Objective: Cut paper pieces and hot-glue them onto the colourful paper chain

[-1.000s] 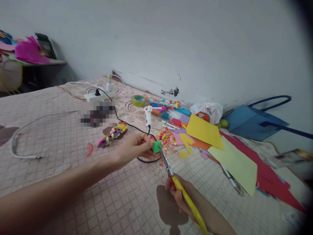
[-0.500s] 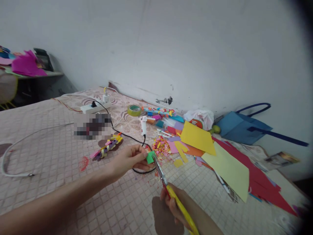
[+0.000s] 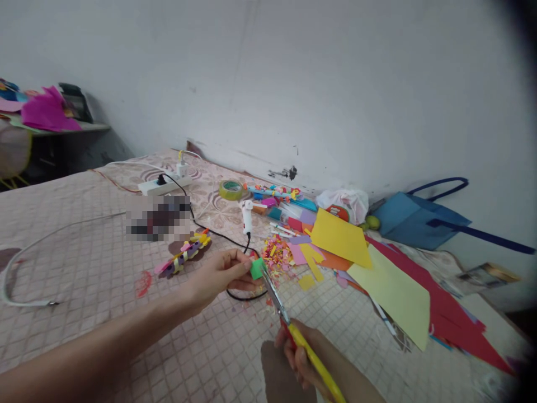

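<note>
Between the thumb and fingers of my left hand [image 3: 230, 270] is a small green piece of paper [image 3: 257, 269]. My right hand [image 3: 298, 352] is closed round the handles of a pair of scissors [image 3: 274, 296] with yellow and red on them. The blade tips touch or overlap the right edge of the green piece; whether the blades are parted is hard to see. Just beyond lies a heap of tiny coloured paper bits [image 3: 277, 254]. A white glue gun [image 3: 247, 217] stands behind my left hand, its black cord looping beneath.
Yellow paper [image 3: 340, 238], pale green paper [image 3: 394, 294] and red sheets [image 3: 453, 308] spread to the right, with a blue bag [image 3: 419, 218] behind. A tape roll [image 3: 230, 190] and a power strip [image 3: 164, 183] lie further back. A decorated strip [image 3: 184, 254] lies left.
The green piece is tilted slightly differently in my left hand. Both hands and the scissors stay in nearly the same place; the view has shifted very little.
</note>
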`<state>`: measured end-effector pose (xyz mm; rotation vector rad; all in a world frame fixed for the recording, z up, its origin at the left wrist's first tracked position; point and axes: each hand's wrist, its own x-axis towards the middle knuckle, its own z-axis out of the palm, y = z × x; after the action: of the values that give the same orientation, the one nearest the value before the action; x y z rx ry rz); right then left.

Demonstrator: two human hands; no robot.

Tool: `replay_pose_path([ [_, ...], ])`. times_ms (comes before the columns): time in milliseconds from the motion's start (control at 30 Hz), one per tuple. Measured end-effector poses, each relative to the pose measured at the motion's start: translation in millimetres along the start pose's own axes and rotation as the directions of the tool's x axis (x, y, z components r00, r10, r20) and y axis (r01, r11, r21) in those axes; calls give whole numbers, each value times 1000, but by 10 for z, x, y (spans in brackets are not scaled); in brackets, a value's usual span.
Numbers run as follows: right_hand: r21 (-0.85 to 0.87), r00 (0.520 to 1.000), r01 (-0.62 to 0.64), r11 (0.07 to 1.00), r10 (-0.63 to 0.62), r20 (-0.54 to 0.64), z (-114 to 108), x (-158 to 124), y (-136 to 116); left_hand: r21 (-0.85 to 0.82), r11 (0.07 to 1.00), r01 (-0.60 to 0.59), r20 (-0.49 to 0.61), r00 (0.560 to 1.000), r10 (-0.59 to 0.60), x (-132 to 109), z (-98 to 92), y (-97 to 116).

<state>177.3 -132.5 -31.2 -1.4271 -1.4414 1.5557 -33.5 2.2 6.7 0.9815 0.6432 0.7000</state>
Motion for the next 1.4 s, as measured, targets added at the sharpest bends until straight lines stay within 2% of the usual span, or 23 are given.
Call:
replay_pose_path([
  [100, -72, 999, 10, 997, -13, -52, -62, -65, -37, -5, 999, -35, -66, 997, 35, 8, -17, 36],
  [233, -148, 998, 24, 989, -32, -58, -142, -130, -111, 21, 998, -59, -124, 990, 61, 22, -48, 66],
  [433, -49, 996, 39, 998, -43, -83, -133, 35, -65, 45, 998, -40, -153, 987, 46, 47, -61, 63],
  [667, -11, 957, 161, 987, -159, -244, -70, 103, -82, 150, 987, -64, -138, 987, 85, 43, -40, 45],
  [767, 1, 933, 186, 983, -176, -312, -65, 129, -146, 226, 972, -62, -100, 991, 87, 13, -8, 21],
  [867, 37, 879, 216, 976, -177, -443, -35, 198, -246, 321, 946, -51, -18, 998, 60, -23, 29, -20],
  [933, 55, 854, 250, 967, -193, -484, 1, 262, -337, 379, 924, -50, 36, 999, 39, -42, 47, -47],
  [1167, 121, 875, 290, 949, -212, -436, 115, 471, -629, 464, 882, -86, 127, 991, 30, -65, 69, -98],
  [1400, 63, 882, 273, 960, -223, -416, 125, 583, -584, 436, 896, -80, 127, 992, 26, -70, 63, -121],
])
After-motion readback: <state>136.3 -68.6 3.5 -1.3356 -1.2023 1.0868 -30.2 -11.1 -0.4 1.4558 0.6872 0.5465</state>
